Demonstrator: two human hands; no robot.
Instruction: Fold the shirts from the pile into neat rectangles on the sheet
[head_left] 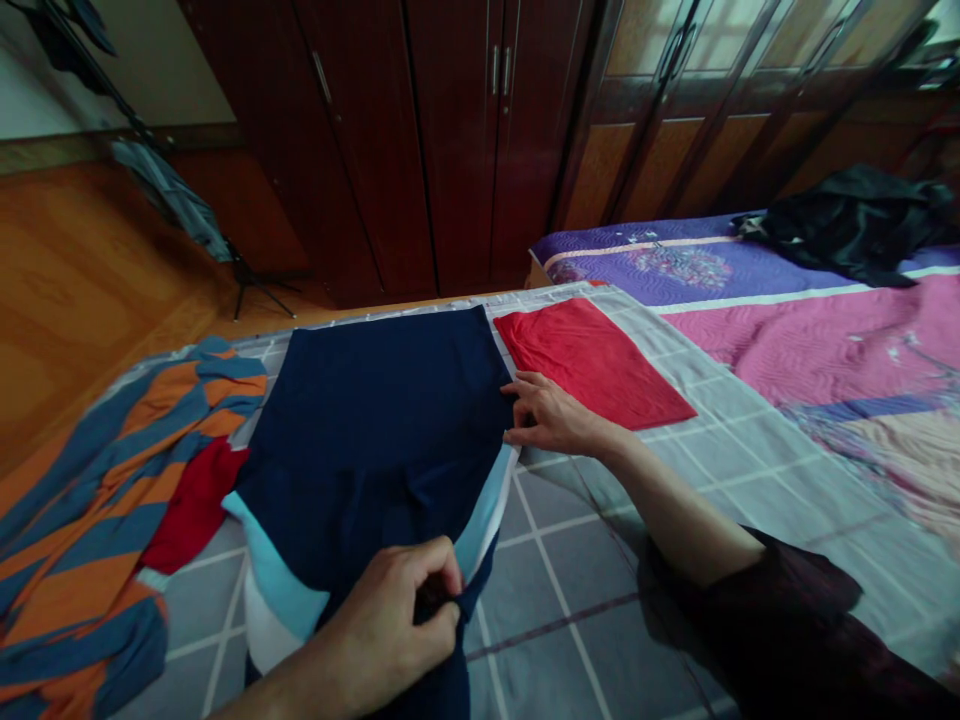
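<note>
The left grip [390,610], at bottom centre of the frame, is shut tight, its fingers curled around a pinched fold at the lower edge of a navy cloth garment [375,430]. The right grip [551,415], at centre right, is partly open, with its fingers [529,385] spread against the garment's right edge. Whether they have hold of that edge or only touch it, the view does not settle. A dark sleeve [765,620] covers the upper part of the right arm.

The navy garment lies spread in the middle of the frame on a grey checked bedsheet [577,560], with a light-blue layer [281,590] and a white layer [262,625] showing along its lower edges. Just beside the right grip, toward the upper right, a folded red cloth [592,365] lies flat. Against the garment's left side sits a dark red cloth [196,505], and beyond it, at the left edge of the frame, an orange-and-blue striped cloth [97,520] lies heaped.

Farther out at the right are a pink quilt [825,340] and a purple quilt [660,262], with a crumpled black garment [847,225] on top — upper right of the frame. Along the top stands a dark wooden wardrobe [457,150] with metal handles. At upper left, a tripod stand [251,285] rises from an orange wooden floor [97,300].
</note>
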